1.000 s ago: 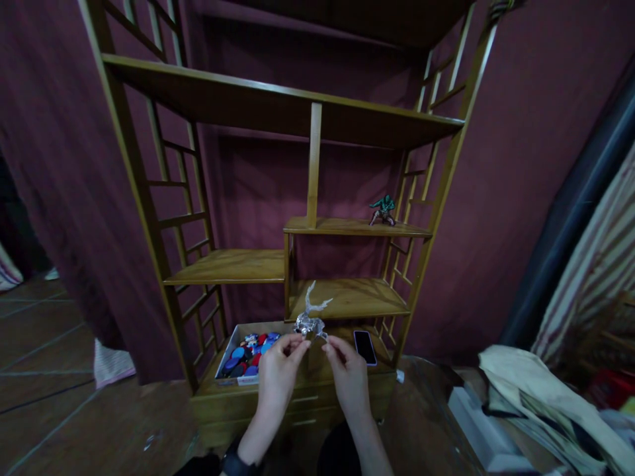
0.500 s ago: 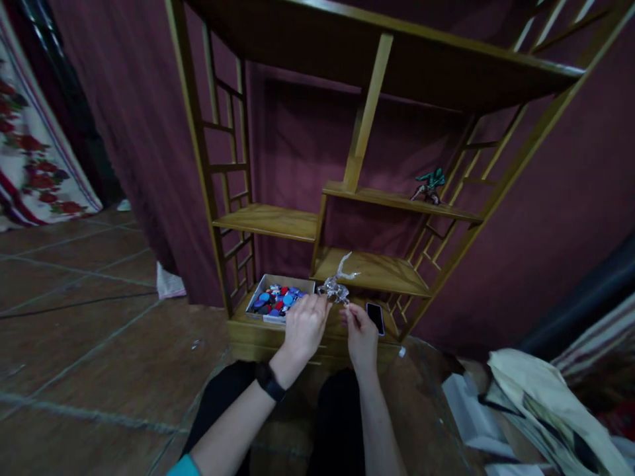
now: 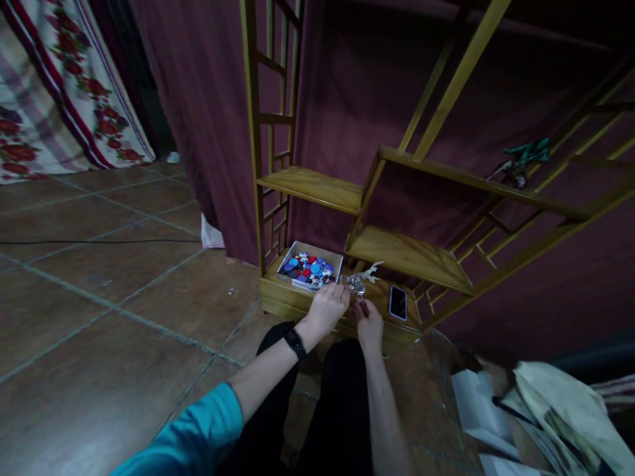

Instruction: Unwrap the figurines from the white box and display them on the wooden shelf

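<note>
Between my two hands is a clear, glass-like figurine (image 3: 356,284) with pale branching parts like antlers, tilted to the right. My left hand (image 3: 327,309), with a black band on the wrist, has its fingers closed at the figurine's left side. My right hand (image 3: 370,325) pinches its lower part from the right. My fingers partly hide the figurine's underside. Just beyond my left hand stands an open cardboard box (image 3: 286,255) filled with small blue, red, black and white pieces, some of them round.
A wooden shelf unit (image 3: 312,187) rises before me. On its base lies a phone (image 3: 397,303); a green figure (image 3: 526,157) stands on an upper right shelf. White boxes (image 3: 479,403) and a cream bag (image 3: 560,390) are on the floor at the right. A cable (image 3: 99,242) crosses the tiles.
The view has swung left and down, so the shelf unit and box appear farther right. The figurine's antler-like parts now lean more to the right. Both hands keep their hold.
</note>
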A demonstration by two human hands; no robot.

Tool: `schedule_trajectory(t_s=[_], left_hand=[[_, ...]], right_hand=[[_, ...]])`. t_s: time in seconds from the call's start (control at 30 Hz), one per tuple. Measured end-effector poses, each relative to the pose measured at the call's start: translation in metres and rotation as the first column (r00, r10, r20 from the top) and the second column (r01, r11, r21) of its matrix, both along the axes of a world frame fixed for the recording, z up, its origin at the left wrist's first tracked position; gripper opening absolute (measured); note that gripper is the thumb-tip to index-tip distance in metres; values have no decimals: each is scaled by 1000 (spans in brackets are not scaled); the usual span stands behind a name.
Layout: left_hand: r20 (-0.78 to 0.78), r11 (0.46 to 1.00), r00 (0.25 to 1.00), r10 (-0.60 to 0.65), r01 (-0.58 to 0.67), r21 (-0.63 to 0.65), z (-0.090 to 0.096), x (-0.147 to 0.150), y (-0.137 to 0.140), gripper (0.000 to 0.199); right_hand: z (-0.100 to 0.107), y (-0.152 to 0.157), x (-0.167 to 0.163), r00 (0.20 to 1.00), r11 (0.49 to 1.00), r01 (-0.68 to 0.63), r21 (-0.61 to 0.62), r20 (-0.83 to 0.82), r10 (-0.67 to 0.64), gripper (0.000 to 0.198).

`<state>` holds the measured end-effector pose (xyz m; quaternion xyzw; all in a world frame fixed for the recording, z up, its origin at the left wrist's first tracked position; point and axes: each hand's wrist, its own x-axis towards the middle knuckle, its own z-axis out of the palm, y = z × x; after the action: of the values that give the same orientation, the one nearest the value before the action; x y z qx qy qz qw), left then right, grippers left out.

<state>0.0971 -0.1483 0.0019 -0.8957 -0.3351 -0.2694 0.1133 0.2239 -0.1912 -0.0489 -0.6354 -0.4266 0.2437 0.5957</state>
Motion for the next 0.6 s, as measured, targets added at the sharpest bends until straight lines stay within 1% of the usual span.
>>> schedule_trajectory(t_s=[0.1,0.23,0.43,0.53,0.6], left_hand=[[-32,998,999,-19,17,-55,-11,-8,-2,23],[-69,993,998,-5,-3,-117,-26,-18,-4,29],[-82,982,997,-9,-7,-188,-53,-28,-2,34],[-39,962,998,48,-56,-268,-69,-32,3,35],[10,931,994,113,-102,-352,-81,-34,7,30]], right_hand=[[-13,1,-8,1000,1000,2,-14,5,-2,33],[-33,3,-17,1000,999,6,-31,7,-6,35],[-69,8,-23,999,997,-23,-70,-49,19,38],[-87,10,-25,1000,996,-11,-88,-14,10,37],[-96,11,-27,1000,996,-10,-91,12,11,35]])
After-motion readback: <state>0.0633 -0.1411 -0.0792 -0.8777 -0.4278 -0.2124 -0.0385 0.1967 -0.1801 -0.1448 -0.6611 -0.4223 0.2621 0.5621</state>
